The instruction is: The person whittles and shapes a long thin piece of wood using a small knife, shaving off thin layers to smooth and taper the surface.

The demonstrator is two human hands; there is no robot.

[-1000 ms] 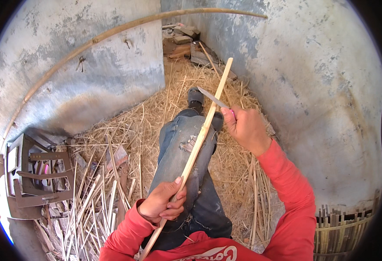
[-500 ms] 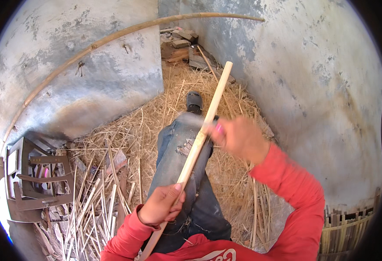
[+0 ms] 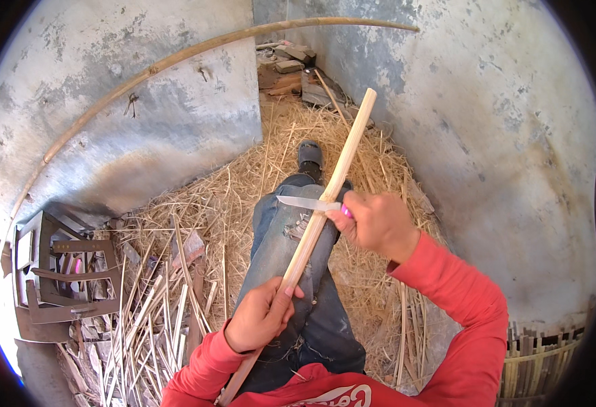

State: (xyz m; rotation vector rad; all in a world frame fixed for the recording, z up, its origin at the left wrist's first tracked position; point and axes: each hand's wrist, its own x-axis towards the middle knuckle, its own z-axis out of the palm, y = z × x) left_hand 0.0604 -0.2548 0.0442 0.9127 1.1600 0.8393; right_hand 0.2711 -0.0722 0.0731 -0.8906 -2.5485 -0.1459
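Observation:
A long pale wooden strip (image 3: pixel 349 150), perhaps split bamboo, runs slantwise across my jeans from my waist up past the knee. My left hand (image 3: pixel 262 315) is wrapped round its lower part, close to my lap. In my right hand (image 3: pixel 381 224) is a knife (image 3: pixel 304 202) with a pink-purple handle, most of it hidden by the fingers. Its blade lies across the strip around the middle, tip pointing left over the worn patch on my jeans. One of my feet shows in a grey slipper (image 3: pixel 309 153) beyond the knee.
Shavings (image 3: pixel 281 136) cover the floor. Cut strips (image 3: pixel 155 319) lie in a heap at lower left beside a dark broken frame (image 3: pixel 74 271). A long curved pole (image 3: pixel 176 57) leans across the left wall. Slatted work (image 3: pixel 539 366) stands at lower right; bricks (image 3: pixel 291 61) lie in the far corner.
The knife was a blur and is now sharp, lying across the strip slightly lower down. The whole view has shifted a little. Both hands keep their hold.

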